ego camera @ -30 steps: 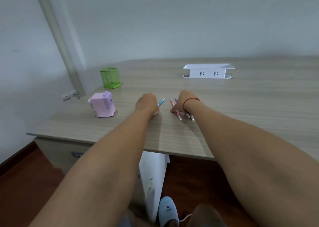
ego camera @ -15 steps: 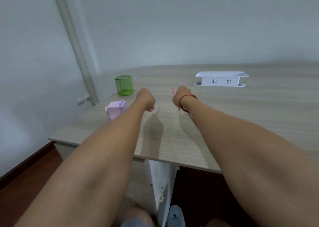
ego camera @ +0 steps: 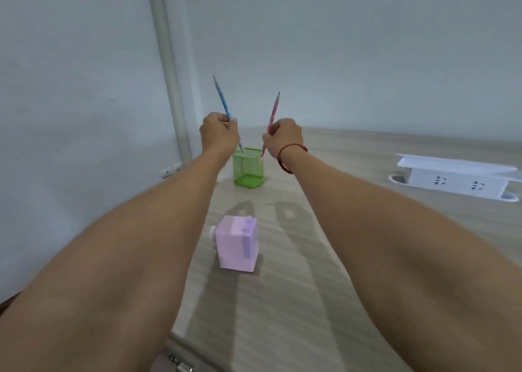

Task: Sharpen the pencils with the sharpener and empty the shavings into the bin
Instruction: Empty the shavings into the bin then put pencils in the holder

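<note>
My left hand (ego camera: 219, 130) is closed around a blue pencil (ego camera: 221, 97) that points up, tip uppermost. My right hand (ego camera: 284, 137), with a red string on the wrist, grips a pink pencil (ego camera: 273, 109), also tip up. Both hands hover just above a green mesh pencil holder (ego camera: 248, 168), and the pencils' lower ends hang at its rim. A pink box-shaped sharpener (ego camera: 236, 243) with a white crank on its left side stands on the wooden desk (ego camera: 296, 301), nearer to me, between my forearms.
A white power strip box (ego camera: 457, 178) sits on the desk at the right. A grey wall and a vertical white conduit (ego camera: 166, 69) stand close behind the holder at the left. The desk's front edge shows a drawer lock (ego camera: 180, 364).
Both hands lifted a pencil each off the desk and carried them left and away to above the green holder. The view swung left, so the sharpener now sits between my arms.
</note>
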`<state>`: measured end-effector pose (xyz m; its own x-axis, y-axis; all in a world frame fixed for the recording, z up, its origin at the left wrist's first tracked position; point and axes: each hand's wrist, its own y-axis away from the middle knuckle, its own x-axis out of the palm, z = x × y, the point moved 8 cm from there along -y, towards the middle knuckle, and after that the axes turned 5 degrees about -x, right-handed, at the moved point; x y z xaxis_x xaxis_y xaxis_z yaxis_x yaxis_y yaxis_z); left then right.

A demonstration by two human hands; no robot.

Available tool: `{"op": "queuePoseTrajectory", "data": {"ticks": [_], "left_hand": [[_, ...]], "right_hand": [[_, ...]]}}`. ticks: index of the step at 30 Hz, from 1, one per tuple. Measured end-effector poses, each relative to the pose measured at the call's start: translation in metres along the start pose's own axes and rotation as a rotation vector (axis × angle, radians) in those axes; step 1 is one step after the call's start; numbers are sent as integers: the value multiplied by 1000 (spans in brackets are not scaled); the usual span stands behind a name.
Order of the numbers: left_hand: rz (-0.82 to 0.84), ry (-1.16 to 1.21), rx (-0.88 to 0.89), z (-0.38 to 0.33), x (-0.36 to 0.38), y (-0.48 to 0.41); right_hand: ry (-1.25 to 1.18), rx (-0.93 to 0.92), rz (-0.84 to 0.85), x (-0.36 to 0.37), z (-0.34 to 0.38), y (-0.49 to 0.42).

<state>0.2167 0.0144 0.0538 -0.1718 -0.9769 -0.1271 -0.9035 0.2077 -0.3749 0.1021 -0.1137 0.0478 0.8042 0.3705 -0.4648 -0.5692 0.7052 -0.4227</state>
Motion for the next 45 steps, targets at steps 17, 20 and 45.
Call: {"op": "queuePoseTrajectory", "data": {"ticks": [17, 20, 45], "left_hand": [[42, -417, -99, 105, 76, -99], [66, -470, -185, 105, 68, -89], [454, -497, -138, -25, 123, 253]], "right_hand": [[133, -9, 160, 115, -78, -98], [177, 11, 248, 110, -83, -88], [528, 244, 114, -223, -104, 159]]}}
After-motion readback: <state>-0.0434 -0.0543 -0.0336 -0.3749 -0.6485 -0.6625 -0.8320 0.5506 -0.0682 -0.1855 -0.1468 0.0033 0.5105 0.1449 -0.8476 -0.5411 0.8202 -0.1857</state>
